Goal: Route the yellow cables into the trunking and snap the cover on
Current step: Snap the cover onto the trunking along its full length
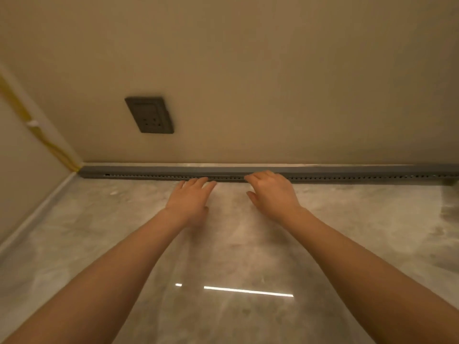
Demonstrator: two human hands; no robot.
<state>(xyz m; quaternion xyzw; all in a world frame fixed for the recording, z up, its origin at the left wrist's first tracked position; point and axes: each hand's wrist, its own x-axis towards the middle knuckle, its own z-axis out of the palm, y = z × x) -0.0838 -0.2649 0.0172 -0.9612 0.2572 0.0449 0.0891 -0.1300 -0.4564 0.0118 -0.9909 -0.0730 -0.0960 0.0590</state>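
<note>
Both bare forearms reach forward, converging toward the trunking [323, 171]. Left hand [190, 201] is palm down, fingers [198, 182] stretched flat and close together, tips right at the trunking's front edge. Right hand [272, 193] sits just beside it, knuckles arched higher, fingers curled over the trunking's top, thumb sticking out toward the left hand. Neither grips anything; wrists fairly straight.

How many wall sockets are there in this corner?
1. The single dark wall socket sits on the back wall, above the left part of the grey trunking. Others may lie outside the picture.
</note>
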